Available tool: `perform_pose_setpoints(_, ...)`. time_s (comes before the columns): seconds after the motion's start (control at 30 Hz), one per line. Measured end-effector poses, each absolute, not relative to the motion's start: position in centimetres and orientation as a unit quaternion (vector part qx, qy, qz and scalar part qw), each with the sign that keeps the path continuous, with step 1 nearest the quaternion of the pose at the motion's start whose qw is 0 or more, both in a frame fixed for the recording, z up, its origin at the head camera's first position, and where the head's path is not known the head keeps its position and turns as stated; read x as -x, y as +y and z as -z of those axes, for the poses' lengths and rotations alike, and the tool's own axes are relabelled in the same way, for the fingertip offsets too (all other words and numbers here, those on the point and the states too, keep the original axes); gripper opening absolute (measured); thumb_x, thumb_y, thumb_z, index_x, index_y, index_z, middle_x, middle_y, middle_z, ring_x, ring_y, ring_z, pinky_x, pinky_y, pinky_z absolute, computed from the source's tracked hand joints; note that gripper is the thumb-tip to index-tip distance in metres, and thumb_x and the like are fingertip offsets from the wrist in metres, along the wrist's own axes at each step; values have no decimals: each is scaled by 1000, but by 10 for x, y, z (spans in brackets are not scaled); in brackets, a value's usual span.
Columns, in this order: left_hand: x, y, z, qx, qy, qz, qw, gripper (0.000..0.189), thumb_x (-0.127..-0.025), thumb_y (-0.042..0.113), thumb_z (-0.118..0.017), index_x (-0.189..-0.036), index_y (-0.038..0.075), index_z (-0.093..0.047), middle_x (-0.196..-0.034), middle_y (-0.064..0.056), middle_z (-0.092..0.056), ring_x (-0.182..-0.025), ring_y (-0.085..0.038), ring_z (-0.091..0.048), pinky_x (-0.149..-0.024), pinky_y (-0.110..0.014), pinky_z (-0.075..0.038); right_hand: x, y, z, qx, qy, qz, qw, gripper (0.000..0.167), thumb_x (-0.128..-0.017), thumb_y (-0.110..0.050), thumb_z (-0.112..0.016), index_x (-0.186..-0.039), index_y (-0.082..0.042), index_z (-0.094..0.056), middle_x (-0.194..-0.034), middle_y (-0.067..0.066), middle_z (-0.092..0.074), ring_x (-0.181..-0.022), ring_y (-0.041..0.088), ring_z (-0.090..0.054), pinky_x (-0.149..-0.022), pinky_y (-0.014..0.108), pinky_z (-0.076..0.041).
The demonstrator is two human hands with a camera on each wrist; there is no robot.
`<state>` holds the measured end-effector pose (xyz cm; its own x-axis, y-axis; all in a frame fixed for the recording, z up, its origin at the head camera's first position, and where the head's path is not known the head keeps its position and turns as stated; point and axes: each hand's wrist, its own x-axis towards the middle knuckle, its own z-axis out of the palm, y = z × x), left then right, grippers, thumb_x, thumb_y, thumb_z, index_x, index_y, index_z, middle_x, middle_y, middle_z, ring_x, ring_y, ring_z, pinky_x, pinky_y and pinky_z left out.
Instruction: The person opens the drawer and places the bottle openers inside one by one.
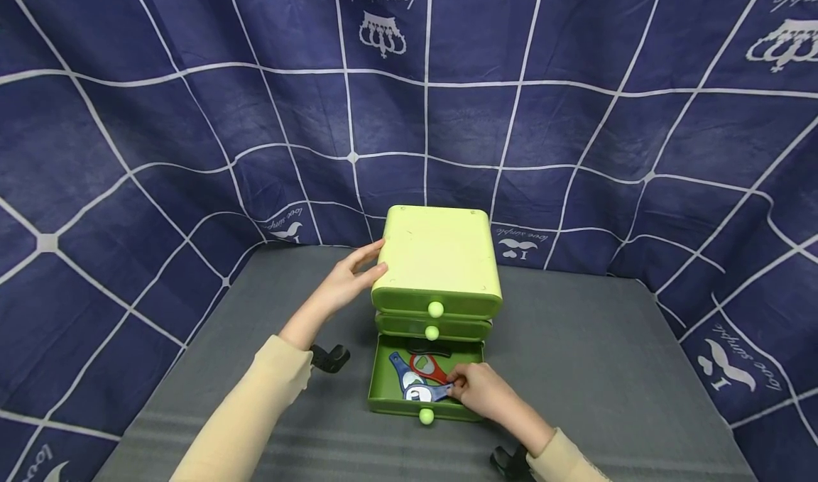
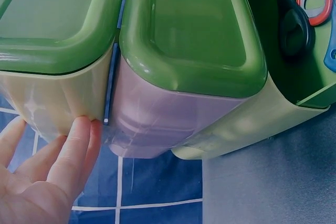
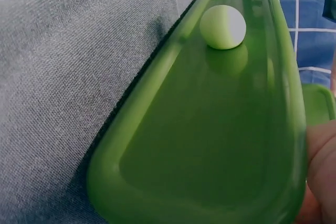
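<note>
A small green drawer cabinet (image 1: 441, 248) stands with its bottom drawer (image 1: 381, 379) pulled out. My left hand (image 1: 341, 283) rests its extended fingertips on the cabinet's left side, on the top tier's pale wall in the left wrist view. Inside the drawer my right hand (image 1: 482, 391) pinches the handle end of a blue bottle opener (image 1: 437, 392). Beside that lie another blue bottle opener (image 1: 400, 367), a red one (image 1: 437, 373) and a black one (image 2: 295, 30). In the right wrist view the drawer front (image 3: 210, 129) hides most of the right hand and the drawer's contents.
Two upper drawers with round knobs (image 1: 436, 309) are closed. The cabinet stands on a grey cloth-covered table (image 1: 575, 354). Behind and beside it hangs a blue curtain (image 1: 466, 127) with white lines. Black wrist straps (image 1: 330, 358) show at both wrists.
</note>
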<state>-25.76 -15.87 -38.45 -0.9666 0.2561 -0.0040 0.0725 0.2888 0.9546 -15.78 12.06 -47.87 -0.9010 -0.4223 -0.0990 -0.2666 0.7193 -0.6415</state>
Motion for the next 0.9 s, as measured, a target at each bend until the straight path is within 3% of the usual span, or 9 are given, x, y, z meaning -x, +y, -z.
perform_pose_setpoints(0.23,255,-159,382,-106,798,-589,77,62,-99,32,-61,-154,23,-35,-156,-13,-39,-142,-29,-40,-106,-46,-48,155,123,473,174,922,332,95,7,-86,-11,-73,-91,-5,-73,-75,-3,-67,-65,5,-54,-57,21,-45)
perform_pose_setpoints(0.53,255,-159,383,-101,800,-586,77,62,-99,32,-61,-155,23,-35,-156,-12,-39,-139,-30,-44,-105,-45,-49,141,121,449,178,873,445,96,15,-93,-21,-69,-100,-8,-73,-90,4,-73,-74,12,-67,-61,21,-53)
perform_pose_setpoints(0.77,254,-158,382,-103,801,-585,76,63,-99,32,-60,-155,23,-33,-156,-13,-38,-142,-29,-40,-106,-46,-48,118,112,442,210,816,515,156,16,-94,-19,-68,-100,-4,-72,-88,13,-73,-67,3,-64,-60,26,-57)
perform_pose_setpoints(0.9,254,-158,382,-103,801,-585,77,63,-99,34,-60,-155,23,-33,-157,-12,-37,-144,-28,-37,-107,-47,-46,108,107,451,200,782,553,208,17,-94,-14,-66,-101,1,-71,-88,18,-73,-67,7,-65,-63,34,-60)
